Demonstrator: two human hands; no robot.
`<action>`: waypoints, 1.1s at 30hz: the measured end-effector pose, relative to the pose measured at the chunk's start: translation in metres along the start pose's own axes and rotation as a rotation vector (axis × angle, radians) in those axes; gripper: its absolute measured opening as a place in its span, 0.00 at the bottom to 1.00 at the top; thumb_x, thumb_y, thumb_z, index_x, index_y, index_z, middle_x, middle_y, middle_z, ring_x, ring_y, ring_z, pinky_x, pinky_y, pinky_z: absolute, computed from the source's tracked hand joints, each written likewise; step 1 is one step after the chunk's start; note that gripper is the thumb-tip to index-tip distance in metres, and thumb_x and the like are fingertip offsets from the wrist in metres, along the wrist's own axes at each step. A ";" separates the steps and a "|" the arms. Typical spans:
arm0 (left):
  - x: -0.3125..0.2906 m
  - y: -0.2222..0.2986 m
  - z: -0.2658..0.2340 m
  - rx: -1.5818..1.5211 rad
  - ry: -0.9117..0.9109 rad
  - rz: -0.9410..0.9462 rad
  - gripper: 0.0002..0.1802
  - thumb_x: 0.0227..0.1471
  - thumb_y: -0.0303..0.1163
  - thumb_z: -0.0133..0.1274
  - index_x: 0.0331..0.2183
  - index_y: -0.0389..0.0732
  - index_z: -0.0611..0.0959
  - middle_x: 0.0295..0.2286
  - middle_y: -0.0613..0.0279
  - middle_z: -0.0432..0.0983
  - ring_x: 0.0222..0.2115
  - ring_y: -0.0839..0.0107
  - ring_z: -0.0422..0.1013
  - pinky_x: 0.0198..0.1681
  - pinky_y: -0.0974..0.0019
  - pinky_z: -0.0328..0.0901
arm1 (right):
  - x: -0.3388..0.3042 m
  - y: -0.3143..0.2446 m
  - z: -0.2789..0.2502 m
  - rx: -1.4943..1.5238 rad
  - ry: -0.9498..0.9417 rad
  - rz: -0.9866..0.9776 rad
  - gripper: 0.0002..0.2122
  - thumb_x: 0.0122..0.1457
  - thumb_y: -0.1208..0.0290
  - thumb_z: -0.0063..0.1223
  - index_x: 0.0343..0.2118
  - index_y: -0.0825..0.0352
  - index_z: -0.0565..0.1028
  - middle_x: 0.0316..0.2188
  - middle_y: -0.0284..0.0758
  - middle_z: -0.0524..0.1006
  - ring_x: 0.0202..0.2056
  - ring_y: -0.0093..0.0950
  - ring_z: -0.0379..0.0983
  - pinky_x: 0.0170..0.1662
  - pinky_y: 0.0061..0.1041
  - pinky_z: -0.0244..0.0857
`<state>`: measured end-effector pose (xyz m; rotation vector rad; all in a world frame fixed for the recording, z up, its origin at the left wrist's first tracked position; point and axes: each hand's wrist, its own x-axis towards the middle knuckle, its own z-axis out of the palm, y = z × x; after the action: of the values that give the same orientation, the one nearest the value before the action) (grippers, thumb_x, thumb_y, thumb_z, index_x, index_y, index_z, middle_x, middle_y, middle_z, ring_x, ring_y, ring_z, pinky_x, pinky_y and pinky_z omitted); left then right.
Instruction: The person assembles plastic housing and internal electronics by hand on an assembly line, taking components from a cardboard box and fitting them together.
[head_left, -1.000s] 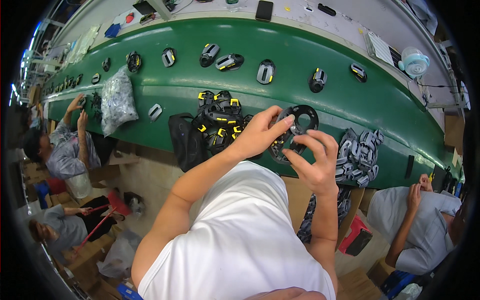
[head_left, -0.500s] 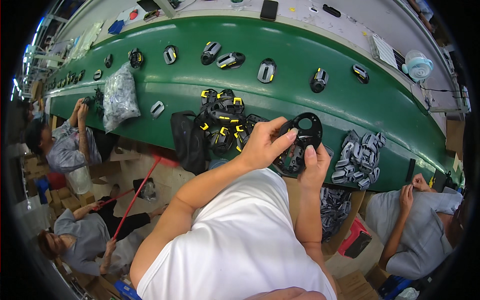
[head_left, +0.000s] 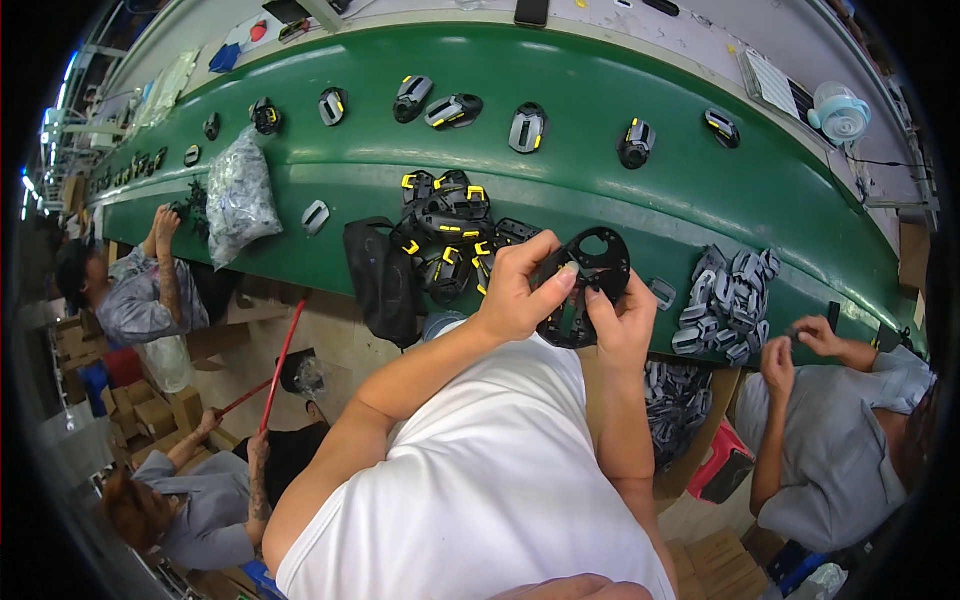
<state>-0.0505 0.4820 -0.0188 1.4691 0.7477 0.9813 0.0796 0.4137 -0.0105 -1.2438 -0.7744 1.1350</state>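
Note:
Both hands grip a black plastic housing [head_left: 613, 272] with a large round opening at its far end, held tilted just past the near bench edge. My left hand [head_left: 522, 292] pinches its left side, thumb pressed on the inner face. From the right, my right hand [head_left: 626, 322] holds the near part, its thumb also on that face. Any small piece under the thumbs is too small to make out. Beyond my left hand is a heap of black housings with yellow clips [head_left: 450, 232]. A single grey oblong piece [head_left: 662, 293] lies beside my right hand.
Grey pieces [head_left: 722, 305] are heaped to the right. A black pouch [head_left: 382, 285] and a filled clear plastic bag [head_left: 242, 200] lie left. Several grey-black units [head_left: 528, 130] line the green bench's [head_left: 600, 190] far strip. Co-workers [head_left: 830, 430] sit at both sides; one holds a red pole [head_left: 284, 360].
Both hands have shifted slightly left with the housing, and its angle has changed. My right thumb lies further left across it. The co-worker at lower left has moved the red pole.

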 end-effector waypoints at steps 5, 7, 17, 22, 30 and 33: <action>0.002 -0.005 0.007 -0.252 0.012 -0.162 0.16 0.49 0.38 0.49 0.22 0.36 0.67 0.17 0.71 0.62 0.20 0.84 0.55 0.21 0.77 0.53 | 0.002 0.009 0.005 0.066 0.065 -0.046 0.10 0.51 0.79 0.48 0.37 0.74 0.70 0.30 0.30 0.72 0.31 0.16 0.66 0.35 0.15 0.62; 0.001 -0.010 0.010 -0.317 0.025 -0.217 0.15 0.49 0.39 0.49 0.22 0.37 0.68 0.17 0.71 0.61 0.20 0.85 0.55 0.21 0.77 0.53 | 0.003 0.020 0.004 0.018 0.102 -0.028 0.08 0.52 0.79 0.47 0.35 0.73 0.70 0.29 0.30 0.72 0.29 0.15 0.65 0.33 0.14 0.61; 0.093 -0.118 -0.017 0.501 0.132 -0.359 0.35 0.40 0.61 0.52 0.22 0.32 0.73 0.17 0.49 0.69 0.19 0.59 0.67 0.25 0.59 0.61 | 0.045 0.086 -0.065 -0.203 0.128 0.165 0.22 0.54 0.66 0.53 0.48 0.72 0.64 0.45 0.40 0.69 0.40 0.26 0.69 0.43 0.23 0.61; 0.163 -0.171 -0.020 1.113 0.140 -0.257 0.44 0.37 0.67 0.49 0.35 0.31 0.72 0.32 0.44 0.73 0.31 0.50 0.72 0.34 0.57 0.67 | 0.035 0.139 -0.137 -0.930 0.237 0.110 0.26 0.46 0.67 0.57 0.49 0.66 0.64 0.44 0.44 0.68 0.43 0.39 0.68 0.45 0.32 0.63; 0.078 -0.161 -0.024 1.240 -1.011 -0.028 0.42 0.33 0.49 0.62 0.49 0.40 0.67 0.45 0.52 0.64 0.49 0.56 0.59 0.48 0.55 0.58 | 0.062 0.154 -0.116 -1.380 -0.034 0.062 0.33 0.34 0.64 0.67 0.48 0.64 0.66 0.49 0.39 0.62 0.50 0.39 0.58 0.49 0.38 0.55; 0.053 -0.176 -0.023 1.270 -0.991 -0.056 0.40 0.31 0.45 0.64 0.47 0.39 0.69 0.46 0.55 0.62 0.50 0.56 0.57 0.49 0.54 0.57 | 0.074 0.146 -0.117 -1.496 -0.130 -0.008 0.26 0.36 0.63 0.66 0.41 0.65 0.71 0.40 0.38 0.69 0.43 0.39 0.64 0.42 0.37 0.59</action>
<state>-0.0331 0.5638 -0.1847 2.6322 0.6177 -0.5162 0.1768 0.4384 -0.1850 -2.3376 -1.8639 0.4866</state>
